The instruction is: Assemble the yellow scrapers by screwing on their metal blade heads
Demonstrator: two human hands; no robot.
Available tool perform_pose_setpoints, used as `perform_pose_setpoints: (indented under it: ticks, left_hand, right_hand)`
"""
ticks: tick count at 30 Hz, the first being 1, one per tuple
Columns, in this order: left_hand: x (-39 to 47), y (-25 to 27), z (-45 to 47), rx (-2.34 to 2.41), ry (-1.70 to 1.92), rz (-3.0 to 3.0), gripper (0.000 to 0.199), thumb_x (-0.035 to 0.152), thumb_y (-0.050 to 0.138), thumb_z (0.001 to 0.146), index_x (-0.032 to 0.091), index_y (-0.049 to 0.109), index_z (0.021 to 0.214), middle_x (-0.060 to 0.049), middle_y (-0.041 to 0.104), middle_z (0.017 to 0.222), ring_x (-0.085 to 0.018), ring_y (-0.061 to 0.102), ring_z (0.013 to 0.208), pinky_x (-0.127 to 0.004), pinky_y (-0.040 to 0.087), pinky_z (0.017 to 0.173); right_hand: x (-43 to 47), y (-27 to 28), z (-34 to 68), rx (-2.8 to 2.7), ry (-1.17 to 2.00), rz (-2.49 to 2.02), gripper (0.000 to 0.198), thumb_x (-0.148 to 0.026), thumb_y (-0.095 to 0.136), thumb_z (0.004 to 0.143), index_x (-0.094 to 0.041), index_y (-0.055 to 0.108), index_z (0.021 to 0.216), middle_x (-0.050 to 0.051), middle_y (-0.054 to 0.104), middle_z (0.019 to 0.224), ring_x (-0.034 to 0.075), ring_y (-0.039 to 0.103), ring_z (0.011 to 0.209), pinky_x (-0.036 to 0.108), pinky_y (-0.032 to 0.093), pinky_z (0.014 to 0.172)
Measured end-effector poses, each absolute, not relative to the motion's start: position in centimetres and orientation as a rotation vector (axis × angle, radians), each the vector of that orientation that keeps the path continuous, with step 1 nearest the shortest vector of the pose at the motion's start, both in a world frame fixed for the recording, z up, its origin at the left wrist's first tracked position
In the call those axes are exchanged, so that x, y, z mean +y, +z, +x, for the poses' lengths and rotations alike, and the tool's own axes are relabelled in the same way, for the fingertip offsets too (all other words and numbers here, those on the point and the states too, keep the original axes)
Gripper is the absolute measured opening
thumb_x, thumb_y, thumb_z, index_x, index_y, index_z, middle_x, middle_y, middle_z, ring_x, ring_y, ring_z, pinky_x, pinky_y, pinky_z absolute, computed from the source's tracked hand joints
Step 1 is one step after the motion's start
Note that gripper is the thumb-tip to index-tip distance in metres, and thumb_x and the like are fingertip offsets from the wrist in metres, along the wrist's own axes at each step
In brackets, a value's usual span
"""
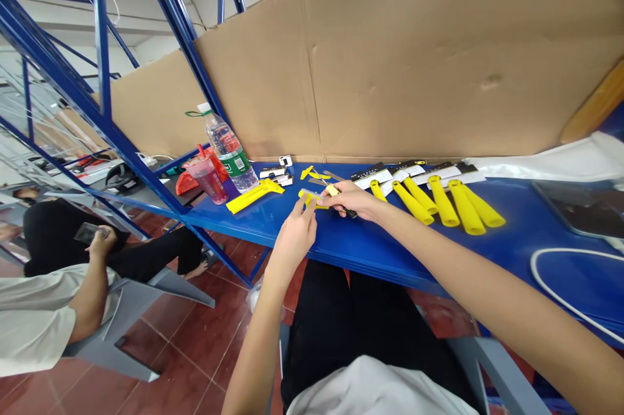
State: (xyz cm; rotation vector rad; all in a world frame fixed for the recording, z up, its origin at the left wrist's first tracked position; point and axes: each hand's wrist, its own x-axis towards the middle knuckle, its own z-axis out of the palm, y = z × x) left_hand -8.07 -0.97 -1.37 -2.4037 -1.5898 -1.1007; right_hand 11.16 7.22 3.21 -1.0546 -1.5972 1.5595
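On the blue table, my left hand [297, 226] has its fingertips closed on the near end of a small yellow plastic piece [307, 196]. My right hand [348, 199] grips a small tool with a pale yellow and black handle [333, 190], its front end close to the yellow piece. The tool's exact kind is too small to make out. Behind the hands lie yellow scraps [314, 174] and thin grey strips. To the left rests a longer yellow handle-like part [253, 196].
Several yellow tubular handles [443, 201] with black-and-white cards lie at right. A water bottle [233, 153] and a red-filled cup [208, 179] stand at left. Cardboard [414, 64] walls the back. A white cable [539, 272] curves at right. A seated person [53, 298] holds a phone.
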Motion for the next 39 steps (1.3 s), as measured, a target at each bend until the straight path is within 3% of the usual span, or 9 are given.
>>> perform_pose_setpoints:
  ticks: [6,13,19,27,39]
  left_hand:
    - [-1.2,-1.2,-8.4,-1.581,-1.029,-2.451,0.05,0.017,0.051,0.107,0.021,0.061,0.156,-0.023,0.052,0.169,-0.04,0.065,0.145,-0.054,0.059,0.115]
    - [-1.1,-1.0,-8.4,-1.625,-1.061,-2.453,0.054,0.014,0.045,0.107,0.023,0.058,0.159,-0.021,0.056,0.168,-0.036,0.069,0.14,-0.052,0.057,0.116]
    - [-1.6,-0.7,-8.1,-1.634,-1.012,-2.422,0.049,0.014,0.042,0.109,0.02,0.058,0.155,-0.023,0.052,0.17,-0.036,0.068,0.14,-0.053,0.057,0.115]
    - [-2.0,-0.1,-8.1,-1.55,-0.99,-2.344,0.049,0.014,0.045,0.108,0.029,0.065,0.151,-0.013,0.05,0.174,-0.032,0.072,0.126,-0.05,0.062,0.108]
    - [-2.2,0.2,-8.2,-1.552,-0.828,-2.262,0.048,0.013,0.047,0.109,0.027,0.066,0.15,-0.014,0.046,0.177,-0.031,0.073,0.125,-0.046,0.065,0.1]
  right_hand:
    - [6.9,3.5,11.1,-1.572,1.589,-0.982,0.045,-0.037,0.105,0.07,-0.017,0.068,0.088,-0.008,0.051,0.056,0.007,0.042,0.048,0.022,0.039,0.041]
    - [6.9,3.7,11.3,-1.558,1.594,-0.973,0.042,-0.046,0.1,0.078,-0.019,0.071,0.092,-0.007,0.048,0.053,0.009,0.04,0.047,0.023,0.037,0.041]
    - [6.6,4.3,11.5,-1.565,1.594,-0.947,0.047,-0.052,0.092,0.088,-0.022,0.058,0.075,-0.007,0.044,0.049,0.008,0.037,0.044,0.023,0.035,0.04]
    - [7.0,4.5,11.7,-1.515,1.669,-0.85,0.04,-0.044,0.097,0.08,-0.019,0.07,0.095,-0.009,0.045,0.048,0.008,0.035,0.042,0.022,0.033,0.039]
    - [7.1,4.4,11.8,-1.514,1.648,-0.797,0.047,-0.043,0.104,0.068,-0.019,0.072,0.092,-0.008,0.048,0.046,0.007,0.036,0.041,0.022,0.035,0.038]
